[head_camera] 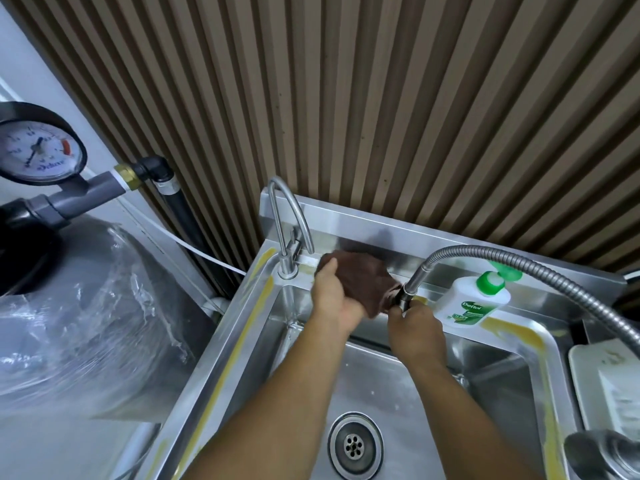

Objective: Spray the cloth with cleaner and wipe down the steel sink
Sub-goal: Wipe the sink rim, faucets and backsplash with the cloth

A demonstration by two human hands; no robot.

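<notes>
Head view: left hand [330,299] grips brown cloth [362,280] on sink [239,327] rear ledge; right hand [417,329] pinches hose nozzle [404,295] beside it

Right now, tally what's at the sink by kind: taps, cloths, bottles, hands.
Taps: 2, the gooseneck tap and the flexible hose tap
Cloths: 1, the brown cloth
Bottles: 1, the white bottle with a green cap
Hands: 2, the left hand gripping the cloth and the right hand holding the hose end
Total: 6
</notes>
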